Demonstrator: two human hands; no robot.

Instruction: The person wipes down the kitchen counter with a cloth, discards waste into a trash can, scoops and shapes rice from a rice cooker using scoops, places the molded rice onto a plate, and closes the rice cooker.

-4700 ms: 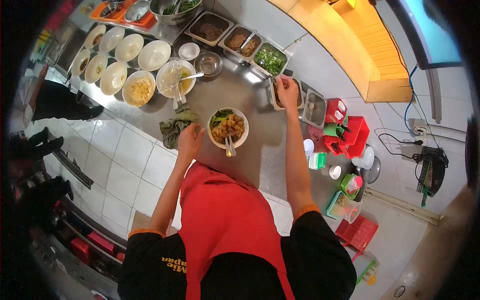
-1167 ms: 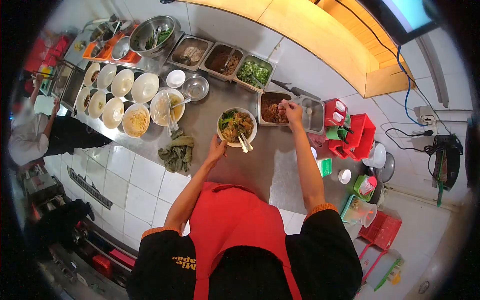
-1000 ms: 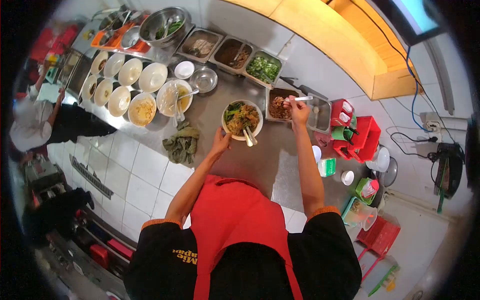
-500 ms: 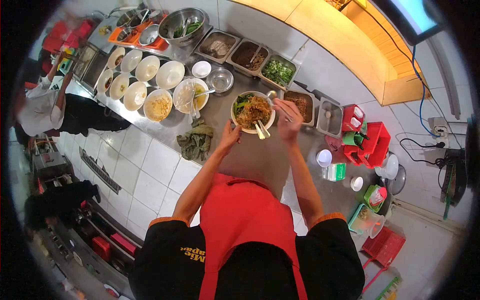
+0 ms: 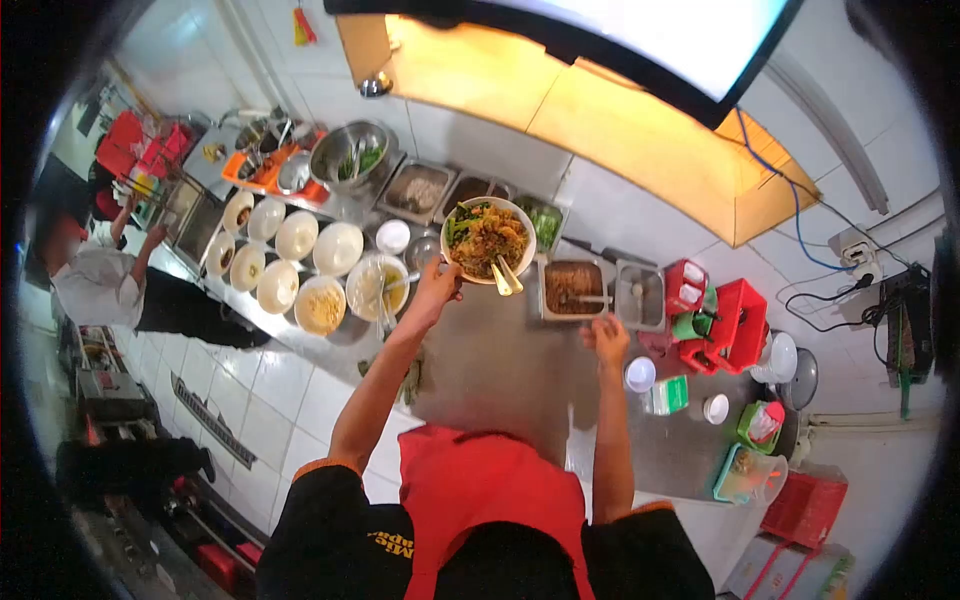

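Aloft in left grip [image 5: 438,288], round bowl [image 5: 528,256], lumpy topping [image 5: 487,238].

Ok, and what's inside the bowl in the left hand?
The bowl holds greens, brownish food and two utensils, handles sticking out. The utensils' heads and anything beneath the food are covered.

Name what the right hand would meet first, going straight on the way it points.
Likely the pan of brown topping, near its right corner, though how high the right hand hangs is unclear.

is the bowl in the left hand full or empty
Full: greens and brown food fill the bowl, with two handles sticking out over its rim.
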